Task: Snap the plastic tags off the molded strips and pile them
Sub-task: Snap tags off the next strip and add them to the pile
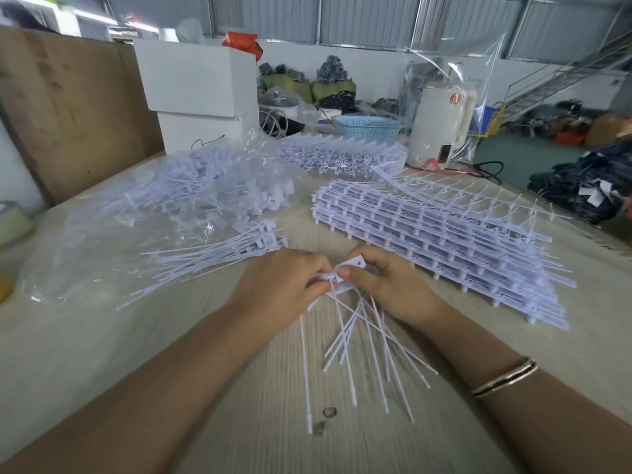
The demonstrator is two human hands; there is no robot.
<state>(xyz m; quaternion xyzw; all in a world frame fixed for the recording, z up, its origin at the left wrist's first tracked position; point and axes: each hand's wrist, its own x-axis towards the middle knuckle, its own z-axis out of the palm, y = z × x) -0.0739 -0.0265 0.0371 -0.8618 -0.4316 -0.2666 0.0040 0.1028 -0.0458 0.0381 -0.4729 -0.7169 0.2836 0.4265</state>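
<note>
A bunch of thin white plastic tags [359, 340] was gripped by the curled fingers of the left hand [284, 285] and right hand [383, 285] over the pale desk [136, 336].

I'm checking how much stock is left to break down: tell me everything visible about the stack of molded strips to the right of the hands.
The stack of molded strips is white, slightly translucent plastic, several layers deep. Each layer is a grid of flat tag heads joined by runners, with short pegs along the near edge and thin tails sticking out to the right. It lies flat on the wooden table, angled away to the left. Neither hand touches it.
</note>
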